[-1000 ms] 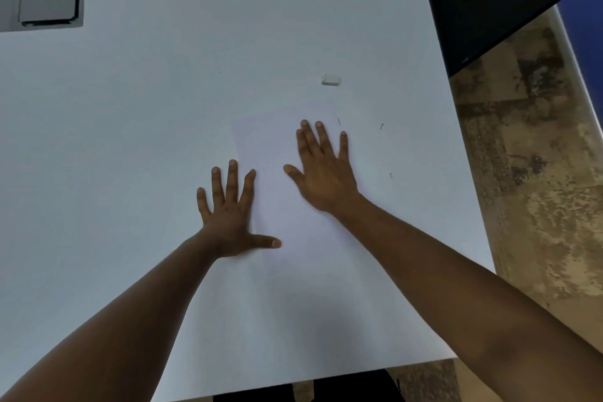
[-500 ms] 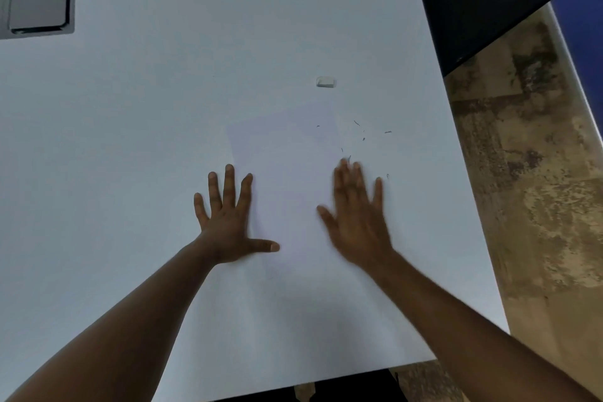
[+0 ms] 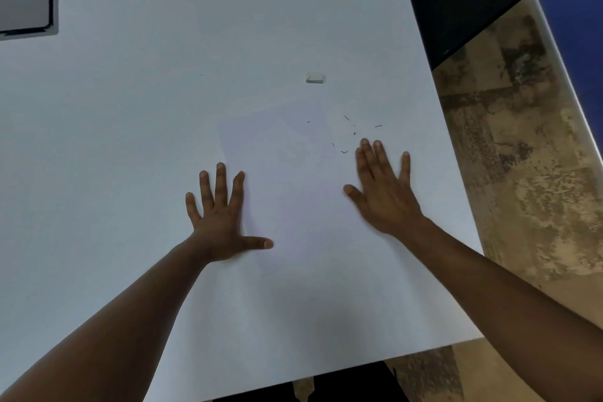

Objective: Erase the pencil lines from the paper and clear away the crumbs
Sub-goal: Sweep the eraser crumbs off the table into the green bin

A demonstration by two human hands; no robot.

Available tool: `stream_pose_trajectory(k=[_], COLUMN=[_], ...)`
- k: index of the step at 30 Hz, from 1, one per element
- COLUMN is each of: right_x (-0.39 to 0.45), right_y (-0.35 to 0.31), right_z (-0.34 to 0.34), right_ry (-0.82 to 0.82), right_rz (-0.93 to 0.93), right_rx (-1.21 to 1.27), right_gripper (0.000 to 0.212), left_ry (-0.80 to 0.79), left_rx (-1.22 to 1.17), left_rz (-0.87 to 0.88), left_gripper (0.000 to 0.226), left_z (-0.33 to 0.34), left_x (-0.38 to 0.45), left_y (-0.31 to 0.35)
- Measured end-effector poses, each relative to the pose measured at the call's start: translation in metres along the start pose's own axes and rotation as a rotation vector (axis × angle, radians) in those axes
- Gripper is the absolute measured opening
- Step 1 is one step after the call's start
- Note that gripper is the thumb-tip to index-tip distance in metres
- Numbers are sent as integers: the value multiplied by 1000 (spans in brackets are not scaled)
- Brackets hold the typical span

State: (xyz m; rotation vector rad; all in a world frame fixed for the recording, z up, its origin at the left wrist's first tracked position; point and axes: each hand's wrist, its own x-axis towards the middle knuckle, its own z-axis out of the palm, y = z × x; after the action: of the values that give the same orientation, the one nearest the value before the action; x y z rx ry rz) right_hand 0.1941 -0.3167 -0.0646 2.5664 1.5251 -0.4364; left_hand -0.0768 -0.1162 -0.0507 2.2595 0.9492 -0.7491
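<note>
Crumbs just beyond right hand (flat).

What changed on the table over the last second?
The right hand swept flat across the paper toward the table's right edge, leaving crumbs scattered beyond its fingertips. The left hand stayed flat on the paper's left edge; the eraser stayed put. Nothing was gripped.

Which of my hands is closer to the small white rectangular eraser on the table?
Right. The right hand lies flat below and slightly right of the small white rectangular eraser; the left hand lies flat farther away, lower left.
</note>
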Motion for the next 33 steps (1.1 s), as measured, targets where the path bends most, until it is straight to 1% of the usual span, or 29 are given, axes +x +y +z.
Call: stream_pose_trajectory(k=[3,7,9,11,13,16,21,24,26,28,31,33], right_x=[8,24,40,55,68,72,49,28,15,3,-9,-10], right_y=[-25,-90,-117,-129,-127,-100,-32,-11,-13,-30,-68,-80], right_z=[-5,-3,-4,-8,-12,-14,-7,-4,-3,0,9,14], right_ry=[25,23,38,45,52,80,86,102,138,153,121,89], right_rz=[-61,-184,-206,-186,-153,-61,149,226,216,139,-4,-33], right_rx=[36,111,143,156,138,114,71,81,103,119,141,139], right_gripper=[79,80,78,77,76,76,77,78,78,78,78,77], left_ry=[-7,-6,-1,1,7,0,9,7,3,-1,-12,-15], left_rx=[-6,6,17,36,51,48,26,19,19,21,25,31], left_rz=[-3,-3,-9,-19,-28,-32,-27,-26,-24,-25,-34,-41], left_gripper=[150,149,149,149,150,151,150,150,150,149,149,149], left_z=[0,-1,-1,0,2,2,3,3,2,1,0,-2], left_x=[-1,-1,0,1,2,3,3,2,2,1,0,-1], left_y=[1,1,1,1,-1,-2,-3,-3,-3,-2,0,2])
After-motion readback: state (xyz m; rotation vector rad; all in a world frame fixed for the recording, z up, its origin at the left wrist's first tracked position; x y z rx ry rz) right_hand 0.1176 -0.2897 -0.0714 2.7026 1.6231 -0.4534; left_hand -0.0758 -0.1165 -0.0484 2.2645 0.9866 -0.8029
